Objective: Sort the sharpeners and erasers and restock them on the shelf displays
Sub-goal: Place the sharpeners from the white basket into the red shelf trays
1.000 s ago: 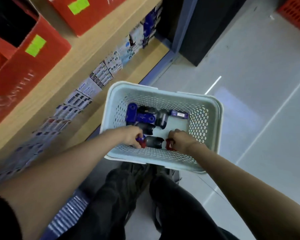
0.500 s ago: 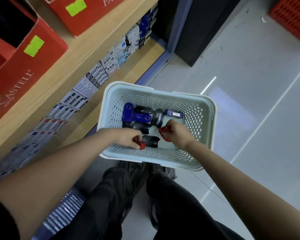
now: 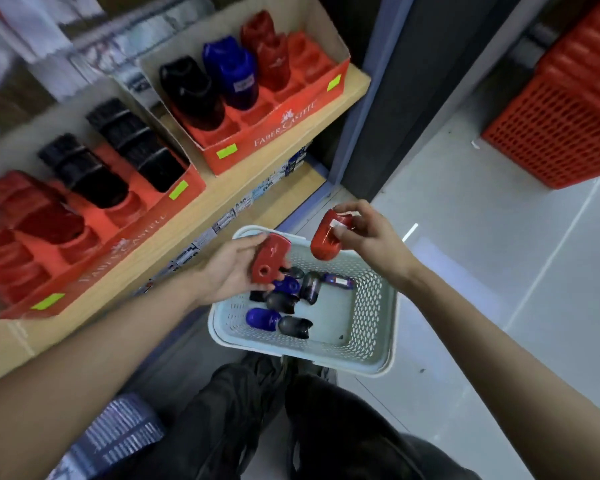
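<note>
Two red sharpeners (image 3: 270, 258) are held above blue and black sharpeners (image 3: 280, 301) lying loose in the basket (image 3: 326, 356).

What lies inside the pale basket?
Loose in the basket: two blue sharpeners, several black sharpeners and a small blue item. The left hand, holding a red sharpener, covers the pile's far-left corner.

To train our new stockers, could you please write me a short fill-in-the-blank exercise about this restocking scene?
The left hand holds a sharpener coloured ___.
The sharpener with a white label is held in the ___ hand.
The loose sharpeners in the basket are black or ___.
The display boxes stand on a wooden ___.
Missing words: red; right; blue; shelf.
</note>
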A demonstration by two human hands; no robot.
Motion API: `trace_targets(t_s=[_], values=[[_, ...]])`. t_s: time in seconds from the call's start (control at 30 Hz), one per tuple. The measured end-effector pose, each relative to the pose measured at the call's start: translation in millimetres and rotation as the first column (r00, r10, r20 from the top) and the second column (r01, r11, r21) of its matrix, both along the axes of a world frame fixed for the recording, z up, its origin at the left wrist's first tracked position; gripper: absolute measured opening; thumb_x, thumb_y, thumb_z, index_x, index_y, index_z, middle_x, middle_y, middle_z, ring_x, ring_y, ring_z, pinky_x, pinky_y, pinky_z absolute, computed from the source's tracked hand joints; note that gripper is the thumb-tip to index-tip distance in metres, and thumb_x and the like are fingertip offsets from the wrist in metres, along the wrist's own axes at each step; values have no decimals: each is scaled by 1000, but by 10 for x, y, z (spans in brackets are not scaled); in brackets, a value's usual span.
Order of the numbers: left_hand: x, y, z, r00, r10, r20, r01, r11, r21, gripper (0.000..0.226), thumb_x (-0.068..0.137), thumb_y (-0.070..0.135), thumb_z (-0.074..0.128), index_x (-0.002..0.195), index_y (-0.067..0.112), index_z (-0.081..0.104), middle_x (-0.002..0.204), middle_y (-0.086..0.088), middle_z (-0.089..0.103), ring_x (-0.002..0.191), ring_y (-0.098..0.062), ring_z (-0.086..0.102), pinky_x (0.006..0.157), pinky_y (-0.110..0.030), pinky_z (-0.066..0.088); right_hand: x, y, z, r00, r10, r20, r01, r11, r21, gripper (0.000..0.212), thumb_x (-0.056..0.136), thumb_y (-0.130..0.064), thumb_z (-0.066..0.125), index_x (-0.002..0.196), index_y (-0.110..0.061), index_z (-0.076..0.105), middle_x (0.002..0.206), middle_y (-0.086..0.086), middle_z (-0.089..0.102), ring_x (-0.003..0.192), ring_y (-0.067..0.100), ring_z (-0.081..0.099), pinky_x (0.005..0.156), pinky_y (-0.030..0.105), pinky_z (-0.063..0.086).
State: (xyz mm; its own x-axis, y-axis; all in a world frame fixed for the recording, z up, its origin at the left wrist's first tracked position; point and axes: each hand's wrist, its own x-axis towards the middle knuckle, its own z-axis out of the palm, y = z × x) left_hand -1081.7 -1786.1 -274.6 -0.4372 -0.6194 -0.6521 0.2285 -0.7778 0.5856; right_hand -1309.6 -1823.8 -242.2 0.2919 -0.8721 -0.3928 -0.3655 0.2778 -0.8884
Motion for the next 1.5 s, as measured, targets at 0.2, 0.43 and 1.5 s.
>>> trace_targets(t_s=[0.2,0.43,1.5], values=[[-44,-20,778,961,162,225,-88,948,-307,46,87,28,50,126,5,44,90,-8,66,83,-17,64,88,-35,50,235,-241,592,994,37,108,-13,976,-219,18,91,-13,61,105,-23,58,104,8,64,101,29,61,93,50,48],[-7,152,1505,829,378,413,-64,797,-600,10,91,29,52,100,32,53,101,9,61,90,0,58,79,-12,48,638,-860,1310,990,13,-140,-103,747,-656,24,88,-12,64,112,-11,59,107,-3,60,99,13,57,89,25,46],[818,862,1463,-37,712,701,-52,700,-713,28,82,27,71,108,19,64,107,0,65,99,-19,59,89,-35,46,1073,-314,1167,963,47,-267,-227,678,-699,40,87,5,48,126,-8,49,128,10,46,121,19,42,96,14,25]])
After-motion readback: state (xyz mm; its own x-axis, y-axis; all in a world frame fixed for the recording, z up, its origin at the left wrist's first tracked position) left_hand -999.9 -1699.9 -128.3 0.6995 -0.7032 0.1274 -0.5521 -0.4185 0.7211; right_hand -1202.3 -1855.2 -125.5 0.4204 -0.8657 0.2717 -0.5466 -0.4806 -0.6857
